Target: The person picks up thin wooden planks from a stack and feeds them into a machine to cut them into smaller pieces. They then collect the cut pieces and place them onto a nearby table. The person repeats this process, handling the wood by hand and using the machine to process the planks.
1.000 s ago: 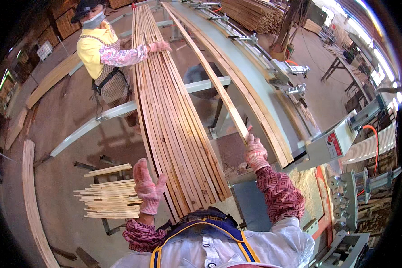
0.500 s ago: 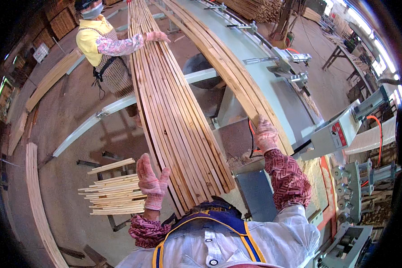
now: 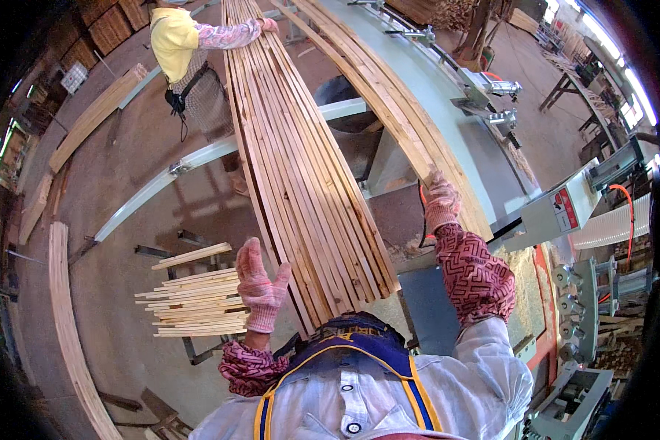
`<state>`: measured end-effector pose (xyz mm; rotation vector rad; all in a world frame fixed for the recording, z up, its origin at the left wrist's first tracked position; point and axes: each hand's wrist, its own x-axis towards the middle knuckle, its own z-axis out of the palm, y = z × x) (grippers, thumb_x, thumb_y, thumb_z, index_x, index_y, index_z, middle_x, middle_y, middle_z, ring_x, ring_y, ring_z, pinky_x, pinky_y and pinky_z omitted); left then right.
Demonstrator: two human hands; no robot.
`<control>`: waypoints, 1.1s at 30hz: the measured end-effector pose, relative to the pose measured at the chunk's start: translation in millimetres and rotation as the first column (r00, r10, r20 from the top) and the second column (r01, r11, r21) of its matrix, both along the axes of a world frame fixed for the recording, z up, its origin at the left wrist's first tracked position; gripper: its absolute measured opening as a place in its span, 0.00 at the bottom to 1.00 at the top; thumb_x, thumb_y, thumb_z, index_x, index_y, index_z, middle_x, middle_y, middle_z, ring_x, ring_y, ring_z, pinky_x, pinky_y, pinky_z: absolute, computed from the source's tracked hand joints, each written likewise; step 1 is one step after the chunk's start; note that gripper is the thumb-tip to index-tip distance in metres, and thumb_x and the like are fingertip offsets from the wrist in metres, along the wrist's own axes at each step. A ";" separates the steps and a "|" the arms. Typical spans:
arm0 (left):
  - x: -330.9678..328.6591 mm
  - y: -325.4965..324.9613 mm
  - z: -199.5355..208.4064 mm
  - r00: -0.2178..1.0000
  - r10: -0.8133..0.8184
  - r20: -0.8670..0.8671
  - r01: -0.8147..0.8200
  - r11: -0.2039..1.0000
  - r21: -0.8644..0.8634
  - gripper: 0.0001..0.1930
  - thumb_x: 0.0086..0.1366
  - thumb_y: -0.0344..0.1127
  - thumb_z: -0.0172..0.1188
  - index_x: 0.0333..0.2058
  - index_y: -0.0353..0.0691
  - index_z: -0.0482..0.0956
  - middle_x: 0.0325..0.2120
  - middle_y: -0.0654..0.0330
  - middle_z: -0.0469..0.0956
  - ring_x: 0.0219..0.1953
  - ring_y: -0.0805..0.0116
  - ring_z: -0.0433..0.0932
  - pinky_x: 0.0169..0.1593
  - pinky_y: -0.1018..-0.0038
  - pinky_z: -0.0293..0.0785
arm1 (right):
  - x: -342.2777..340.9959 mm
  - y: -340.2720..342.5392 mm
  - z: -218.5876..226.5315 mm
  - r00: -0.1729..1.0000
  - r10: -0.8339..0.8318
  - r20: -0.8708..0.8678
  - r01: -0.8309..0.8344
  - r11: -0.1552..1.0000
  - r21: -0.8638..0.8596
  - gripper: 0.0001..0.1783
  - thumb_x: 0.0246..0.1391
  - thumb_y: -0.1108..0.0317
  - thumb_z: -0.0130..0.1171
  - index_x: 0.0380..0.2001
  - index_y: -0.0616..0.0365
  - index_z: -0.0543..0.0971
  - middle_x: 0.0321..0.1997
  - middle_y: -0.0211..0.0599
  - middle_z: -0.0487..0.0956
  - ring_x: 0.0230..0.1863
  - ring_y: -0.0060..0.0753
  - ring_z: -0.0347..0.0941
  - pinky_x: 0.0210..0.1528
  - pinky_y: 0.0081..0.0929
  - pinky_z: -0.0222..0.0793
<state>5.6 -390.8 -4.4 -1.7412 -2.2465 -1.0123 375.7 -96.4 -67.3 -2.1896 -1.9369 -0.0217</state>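
Observation:
A broad bundle of long, narrow wood strips [image 3: 312, 183] runs away from my body, its near end close to my apron. Beside its left edge, my left hand [image 3: 262, 287], in a pinkish knit glove, is raised with thumb and fingers apart and holds nothing. My right hand [image 3: 443, 204], gloved alike, lies on the near part of a second, narrower row of wood strips [image 3: 396, 110] along the machine table. Its fingers look stretched along the wood; their tips are partly hard to make out. Patterned sleeve covers show on both forearms.
A co-worker in a yellow top [image 3: 174, 40] stands far left, one gloved hand [image 3: 269, 26] on the bundle. Short light sticks [image 3: 198, 301] lie on a low rack at left. Metal clamps [image 3: 502, 117] line the pale machine table [image 3: 455, 121]. A roller unit [image 3: 576, 315] stands at right.
The whole view has shifted slightly, moving the scene up and right. The co-worker's hand has gone from stretched over the bundle to bent down on it. My hands keep nearly the same places.

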 end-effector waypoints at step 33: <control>84.1 -20.8 88.8 0.468 -0.739 0.484 0.813 0.575 0.092 0.28 0.58 0.44 0.66 0.55 0.36 0.72 0.52 0.47 0.73 0.54 0.52 0.73 0.57 0.65 0.69 | -3.3 -88.8 68.0 0.803 0.153 -0.576 -0.412 0.841 -0.350 0.49 0.42 0.79 0.62 0.69 0.52 0.53 0.52 0.37 0.74 0.45 0.31 0.72 0.47 0.27 0.73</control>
